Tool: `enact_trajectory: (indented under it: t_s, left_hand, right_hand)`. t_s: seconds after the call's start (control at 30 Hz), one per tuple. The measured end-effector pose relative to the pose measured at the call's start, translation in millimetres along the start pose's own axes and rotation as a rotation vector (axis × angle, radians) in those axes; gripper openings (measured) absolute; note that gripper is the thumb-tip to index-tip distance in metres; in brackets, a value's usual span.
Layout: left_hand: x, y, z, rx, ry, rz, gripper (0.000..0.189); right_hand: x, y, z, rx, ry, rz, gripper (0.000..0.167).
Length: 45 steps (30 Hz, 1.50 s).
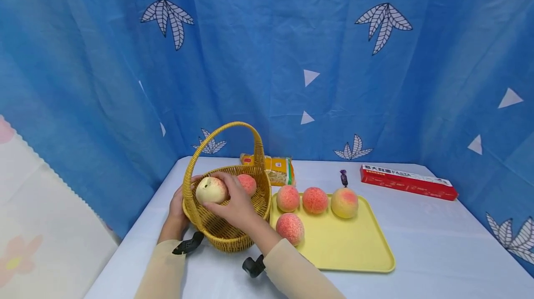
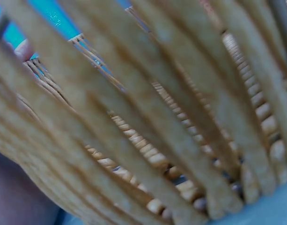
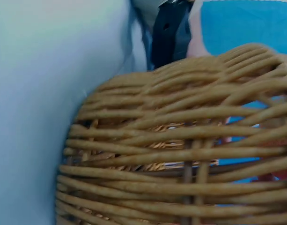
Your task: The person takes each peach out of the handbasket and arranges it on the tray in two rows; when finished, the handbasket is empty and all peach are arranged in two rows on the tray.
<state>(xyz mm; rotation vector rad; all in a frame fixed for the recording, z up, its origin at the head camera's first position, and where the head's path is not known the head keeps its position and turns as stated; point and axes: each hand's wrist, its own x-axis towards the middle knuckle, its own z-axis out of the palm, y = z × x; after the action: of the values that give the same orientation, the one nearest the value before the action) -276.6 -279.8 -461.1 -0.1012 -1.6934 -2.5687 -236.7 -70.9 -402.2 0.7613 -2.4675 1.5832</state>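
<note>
A woven wicker basket (image 1: 227, 244) with a tall arched handle stands on the left part of the table. My left hand (image 1: 178, 208) holds its left side, fingers at the rim and partly behind the handle. Inside the basket opening, my right hand (image 1: 238, 204) grips a pale peach (image 1: 210, 191) between thumb and fingers. Just beyond that hand, a pinker peach (image 1: 247, 184) sits in the basket. Both wrist views are filled by basket weave, the left by slanting strands (image 2: 148, 117) and the right by the outer wall (image 3: 180, 150); the held peach is hidden there.
Right beside the basket lies a yellow tray (image 1: 342, 248) with several peaches (image 1: 315, 200) along its back and left edges. Behind are a pasta bag (image 1: 279, 169), a small dark-wrapped candy (image 1: 344, 178) and a long red pasta box (image 1: 409, 183). A blue curtain (image 1: 267, 58) backs the table.
</note>
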Motion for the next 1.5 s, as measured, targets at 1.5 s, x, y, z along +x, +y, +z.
enact_trajectory:
  t_s: [1.5]
  left_hand:
    - [-0.4,1.0,1.8,0.017,0.037,-0.03,0.036]
  right_hand:
    - [-63.7,32,-120,0.172,0.144,0.139,0.068]
